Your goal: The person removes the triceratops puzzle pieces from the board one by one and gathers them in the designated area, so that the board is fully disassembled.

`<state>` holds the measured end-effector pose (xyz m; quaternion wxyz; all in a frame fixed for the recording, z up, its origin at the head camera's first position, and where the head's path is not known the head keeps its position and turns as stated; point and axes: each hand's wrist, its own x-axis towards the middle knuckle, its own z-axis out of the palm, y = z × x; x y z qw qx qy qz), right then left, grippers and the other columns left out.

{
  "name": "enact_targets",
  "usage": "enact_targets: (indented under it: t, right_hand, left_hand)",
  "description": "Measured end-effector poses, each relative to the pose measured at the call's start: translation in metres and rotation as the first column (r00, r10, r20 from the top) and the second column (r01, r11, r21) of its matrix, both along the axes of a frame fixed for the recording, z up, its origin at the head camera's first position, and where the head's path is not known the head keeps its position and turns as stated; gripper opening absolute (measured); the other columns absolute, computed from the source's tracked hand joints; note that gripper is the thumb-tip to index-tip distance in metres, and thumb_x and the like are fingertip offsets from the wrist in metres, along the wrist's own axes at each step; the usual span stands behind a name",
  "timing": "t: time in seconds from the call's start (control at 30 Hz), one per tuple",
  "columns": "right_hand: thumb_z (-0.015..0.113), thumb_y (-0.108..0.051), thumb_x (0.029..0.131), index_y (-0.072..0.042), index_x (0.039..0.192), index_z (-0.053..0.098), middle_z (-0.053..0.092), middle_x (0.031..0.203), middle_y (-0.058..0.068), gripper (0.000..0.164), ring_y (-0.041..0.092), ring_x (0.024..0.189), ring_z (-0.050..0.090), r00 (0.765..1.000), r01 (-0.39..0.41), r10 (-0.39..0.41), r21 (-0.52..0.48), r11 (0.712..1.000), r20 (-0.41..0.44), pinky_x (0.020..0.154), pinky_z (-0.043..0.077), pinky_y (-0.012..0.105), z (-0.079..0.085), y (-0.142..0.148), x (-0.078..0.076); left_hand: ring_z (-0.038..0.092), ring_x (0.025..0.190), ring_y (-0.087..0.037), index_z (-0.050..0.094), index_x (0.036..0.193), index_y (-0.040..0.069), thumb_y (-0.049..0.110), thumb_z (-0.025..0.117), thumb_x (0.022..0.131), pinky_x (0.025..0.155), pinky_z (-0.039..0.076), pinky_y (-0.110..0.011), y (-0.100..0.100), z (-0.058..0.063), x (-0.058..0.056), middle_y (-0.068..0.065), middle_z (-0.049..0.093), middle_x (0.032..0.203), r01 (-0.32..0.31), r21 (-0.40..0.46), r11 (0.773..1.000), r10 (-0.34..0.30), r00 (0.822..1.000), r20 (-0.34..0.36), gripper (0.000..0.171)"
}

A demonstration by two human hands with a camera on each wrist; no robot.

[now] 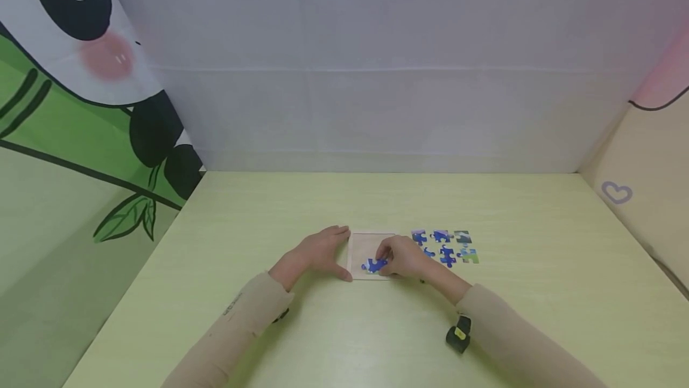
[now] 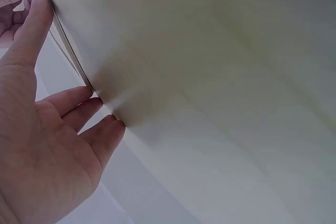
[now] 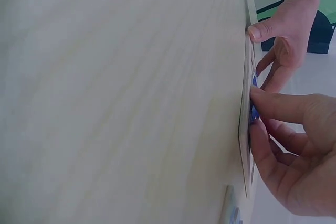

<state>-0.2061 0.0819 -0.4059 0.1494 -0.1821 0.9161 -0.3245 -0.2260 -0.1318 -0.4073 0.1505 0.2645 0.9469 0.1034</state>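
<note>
A shallow square puzzle tray (image 1: pixel 367 246) with a thin rim lies on the table. My left hand (image 1: pixel 325 250) is spread along the tray's left side, with the thumb at the near corner and the fingertips toward the far corner. Over the tray, my right hand (image 1: pixel 404 256) pinches a blue jigsaw piece (image 1: pixel 372 266) between thumb and fingers. In the right wrist view the blue piece (image 3: pixel 254 113) shows between those fingertips, close against the tray's face. The right hand covers the tray's right part.
Several loose jigsaw pieces (image 1: pixel 447 254) lie in rows just right of the tray, some partly hidden by the right hand. The pale table (image 1: pixel 344 328) meets a white backdrop (image 1: pixel 344 113) at its far edge. Printed cloth panels stand at both sides.
</note>
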Motion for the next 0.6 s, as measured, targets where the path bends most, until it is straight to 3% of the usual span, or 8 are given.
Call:
enact_targets:
  t: [0.2,0.6]
  right_hand:
    - [0.076,-0.006,0.07,-0.008,0.09,0.068,0.061,0.08,-0.003,0.022,0.011,0.069,0.052,1.0,0.008,-0.008,-0.013,1.0,-0.001,0.063,0.045,0.023,-0.0003,0.0008,0.0013]
    - [0.071,-0.003,0.075,-0.007,0.093,0.068,0.062,0.083,-0.002,0.018,0.01,0.069,0.052,0.995,-0.092,0.09,-0.057,0.994,-0.04,0.062,0.046,0.023,-0.0002,0.0065,0.0009]
  left_hand:
    - [0.022,0.135,-0.026,0.033,0.14,0.005,0.056,0.073,0.064,0.108,0.027,-0.04,0.0002,0.0007,-0.0003,-0.007,0.028,0.147,0.004,-0.014,1.0,-0.004,1.0,0.0,0.1]
    - [0.023,0.135,-0.025,0.034,0.14,0.005,0.056,0.073,0.064,0.108,0.026,-0.039,0.0004,0.0006,-0.0009,-0.007,0.029,0.147,0.005,-0.02,1.0,-0.005,1.0,0.004,0.1]
